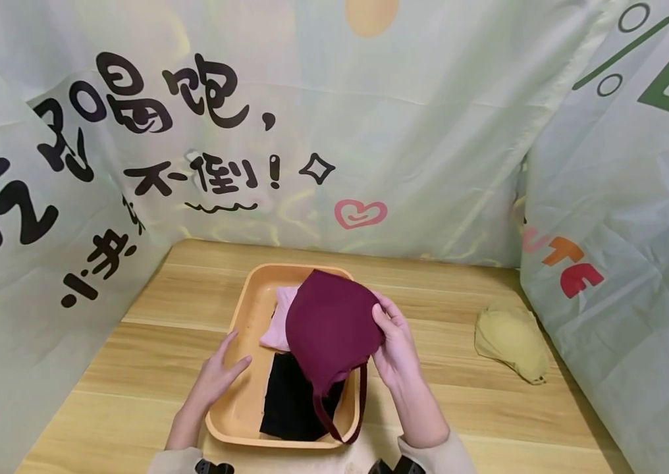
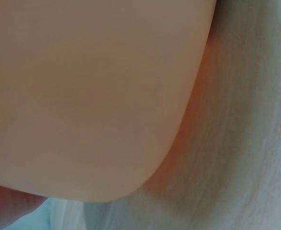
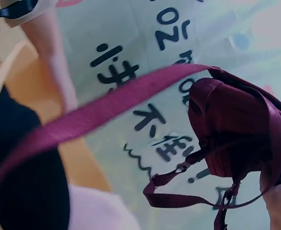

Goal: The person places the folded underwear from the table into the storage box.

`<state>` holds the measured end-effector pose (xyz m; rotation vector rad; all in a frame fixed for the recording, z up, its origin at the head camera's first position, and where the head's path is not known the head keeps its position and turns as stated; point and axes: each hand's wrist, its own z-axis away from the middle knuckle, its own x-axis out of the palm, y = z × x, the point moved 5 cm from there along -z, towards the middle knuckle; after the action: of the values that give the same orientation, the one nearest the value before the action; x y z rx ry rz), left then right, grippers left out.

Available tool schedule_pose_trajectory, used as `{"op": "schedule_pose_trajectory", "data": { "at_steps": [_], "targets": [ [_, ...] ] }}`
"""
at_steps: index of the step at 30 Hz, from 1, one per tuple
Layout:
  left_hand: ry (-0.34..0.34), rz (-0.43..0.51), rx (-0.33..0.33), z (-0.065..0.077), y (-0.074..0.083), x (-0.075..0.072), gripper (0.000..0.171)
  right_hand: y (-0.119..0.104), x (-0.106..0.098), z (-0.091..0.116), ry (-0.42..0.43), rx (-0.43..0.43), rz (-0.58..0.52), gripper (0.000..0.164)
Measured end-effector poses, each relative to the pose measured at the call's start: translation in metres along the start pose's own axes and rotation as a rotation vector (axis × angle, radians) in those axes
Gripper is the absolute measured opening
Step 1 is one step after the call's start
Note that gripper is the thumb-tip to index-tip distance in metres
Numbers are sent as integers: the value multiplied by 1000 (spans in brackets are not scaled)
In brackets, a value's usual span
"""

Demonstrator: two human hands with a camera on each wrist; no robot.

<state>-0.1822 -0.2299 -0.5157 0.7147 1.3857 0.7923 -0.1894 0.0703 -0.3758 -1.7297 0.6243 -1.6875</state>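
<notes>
My right hand (image 1: pixel 396 345) pinches the right side of a folded maroon bra (image 1: pixel 334 326) between thumb and fingers, holding it over an orange tray (image 1: pixel 243 415). Its straps (image 3: pixel 102 105) hang in loops, and metal strap rings show in the right wrist view. With fingers spread and holding nothing, my left hand (image 1: pixel 216 375) is at the tray's left rim. Inside the tray lie a folded black cloth (image 1: pixel 290 405) and a folded pink cloth (image 1: pixel 277 326), both partly covered by the bra in the head view. The tray's outer wall (image 2: pixel 83 96) fills most of the left wrist view.
A yellow bra (image 1: pixel 511 342) lies on the wooden table (image 1: pixel 447 395) at the right, beside the hanging cloth. Printed fabric walls (image 1: pixel 429 164) enclose the table at the back and on both sides.
</notes>
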Motion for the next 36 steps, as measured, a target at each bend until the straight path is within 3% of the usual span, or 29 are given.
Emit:
{"op": "schedule_pose_trajectory", "data": {
  "at_steps": [6, 10, 23, 36],
  "targets": [
    [-2, 15, -3, -1, -1, 0, 71, -12, 16, -3, 11, -46, -93, 19],
    [-5, 22, -1, 0, -1, 0, 71, -10, 20, -4, 17, -45, -96, 18],
    [-10, 18, 3, 0, -3, 0, 72, 43, -9, -4, 99, 62, 42, 23],
    [-20, 24, -14, 0, -1, 0, 72, 67, -20, 2, 94, 122, 164, 22]
  ]
}}
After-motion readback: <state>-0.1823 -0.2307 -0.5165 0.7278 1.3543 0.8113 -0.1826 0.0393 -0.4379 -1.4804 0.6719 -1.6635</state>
